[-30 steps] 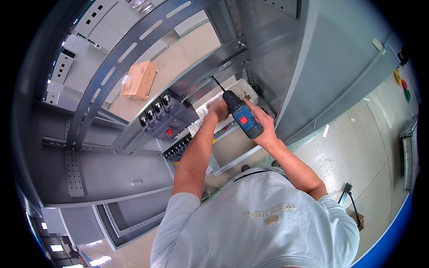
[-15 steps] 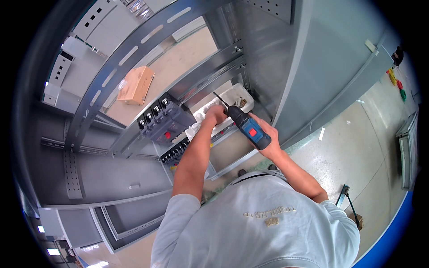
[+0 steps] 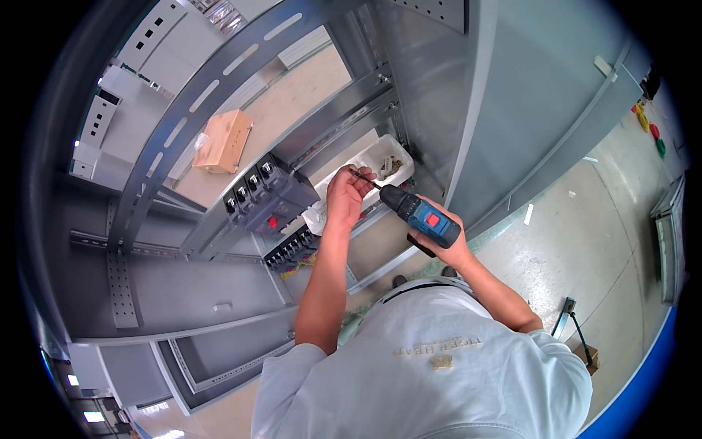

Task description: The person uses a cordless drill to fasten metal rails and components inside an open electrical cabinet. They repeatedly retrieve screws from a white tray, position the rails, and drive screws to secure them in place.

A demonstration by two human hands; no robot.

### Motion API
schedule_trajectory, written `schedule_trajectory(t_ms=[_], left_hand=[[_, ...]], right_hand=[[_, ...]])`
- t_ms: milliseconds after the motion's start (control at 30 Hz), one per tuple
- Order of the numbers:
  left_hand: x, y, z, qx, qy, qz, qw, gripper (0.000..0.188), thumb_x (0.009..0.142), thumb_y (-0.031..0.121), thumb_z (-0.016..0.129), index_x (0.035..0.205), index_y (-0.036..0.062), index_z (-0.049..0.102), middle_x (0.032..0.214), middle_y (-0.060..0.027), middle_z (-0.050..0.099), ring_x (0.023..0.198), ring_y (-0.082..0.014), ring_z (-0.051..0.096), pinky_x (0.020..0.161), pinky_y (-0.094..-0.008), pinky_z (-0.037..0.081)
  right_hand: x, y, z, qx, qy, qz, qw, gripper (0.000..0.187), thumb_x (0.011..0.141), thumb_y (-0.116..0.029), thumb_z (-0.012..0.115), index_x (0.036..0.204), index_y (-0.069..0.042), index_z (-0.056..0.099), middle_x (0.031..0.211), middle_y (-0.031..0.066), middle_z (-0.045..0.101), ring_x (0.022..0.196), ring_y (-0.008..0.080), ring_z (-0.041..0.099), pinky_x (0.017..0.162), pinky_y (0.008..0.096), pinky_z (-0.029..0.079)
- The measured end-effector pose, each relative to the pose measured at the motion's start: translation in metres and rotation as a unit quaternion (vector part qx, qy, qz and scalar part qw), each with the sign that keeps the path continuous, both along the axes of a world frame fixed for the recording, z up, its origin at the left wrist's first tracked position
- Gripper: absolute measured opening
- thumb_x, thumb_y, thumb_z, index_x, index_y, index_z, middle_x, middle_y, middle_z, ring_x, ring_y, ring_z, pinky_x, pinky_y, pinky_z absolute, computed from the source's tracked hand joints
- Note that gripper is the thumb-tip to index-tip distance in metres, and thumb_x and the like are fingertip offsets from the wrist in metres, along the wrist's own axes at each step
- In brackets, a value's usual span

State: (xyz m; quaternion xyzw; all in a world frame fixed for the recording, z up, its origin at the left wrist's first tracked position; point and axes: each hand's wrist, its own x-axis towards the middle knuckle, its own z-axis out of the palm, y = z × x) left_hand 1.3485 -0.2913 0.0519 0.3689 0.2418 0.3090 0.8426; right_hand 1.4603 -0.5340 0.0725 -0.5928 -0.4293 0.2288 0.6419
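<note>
Gripping a blue cordless drill (image 3: 424, 219) by its handle, the right hand (image 3: 447, 249) steadies the stiff, likely hefty tool (best held there) while left hand (image 3: 347, 196) fingertips pinch its thin bit (image 3: 363, 176) above a white parts tray (image 3: 380, 157) inside the grey cabinet (image 3: 468, 95)

Grey sheet-metal cabinet frame (image 3: 468, 110) w/ slotted steel rails carries a black breaker block (image 3: 267, 197), a white plastic parts tray (image 3: 380, 157) & a black terminal strip (image 3: 292, 252). Small wooden box (image 3: 223, 140) behind it.
</note>
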Motion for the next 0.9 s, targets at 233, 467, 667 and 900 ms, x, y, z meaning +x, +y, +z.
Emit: schedule_trajectory(t_ms=[233,467,667,900], left_hand=[[-0.010,-0.013,0.011,-0.093,-0.176,0.028,0.979,0.016,0.102,0.021,0.053,0.104,0.0078,0.062,0.107,-0.0067,0.069,0.096,-0.0200,0.069,0.089,-0.0359,0.057],[-0.017,-0.012,0.011,-0.083,-0.189,0.027,0.978,0.017,0.102,0.018,0.055,0.109,0.0053,0.063,0.111,-0.0076,0.071,0.109,-0.0193,0.069,0.092,-0.0352,0.058],[-0.018,-0.011,0.013,-0.072,-0.183,0.029,0.980,0.018,0.103,0.018,0.054,0.110,0.0050,0.063,0.111,-0.0086,0.071,0.109,-0.0208,0.069,0.090,-0.0349,0.060],[-0.022,-0.011,0.019,-0.029,-0.163,0.040,0.985,0.016,0.103,0.020,0.055,0.107,0.0068,0.063,0.109,-0.0076,0.070,0.105,-0.0199,0.068,0.093,-0.0375,0.057]], right_hand=[[-0.006,-0.001,0.003,-0.038,0.157,0.045,0.986,0.063,0.080,-0.010,0.083,0.136,0.000,0.058,0.120,0.0076,0.070,0.105,0.0116,0.063,0.099,0.0307,0.049],[-0.005,0.001,-0.002,-0.039,0.158,0.053,0.985,0.062,0.080,-0.009,0.083,0.136,0.000,0.059,0.116,0.0056,0.070,0.102,0.0103,0.062,0.097,0.0295,0.049],[-0.005,0.002,-0.007,-0.037,0.147,0.054,0.987,0.060,0.081,-0.007,0.082,0.136,-0.001,0.059,0.110,0.0048,0.071,0.097,0.0092,0.063,0.092,0.0284,0.051],[-0.011,0.006,-0.005,-0.059,0.214,0.060,0.973,0.048,0.082,-0.007,0.081,0.126,-0.001,0.063,0.104,0.0035,0.073,0.089,0.0090,0.066,0.086,0.0289,0.054]])
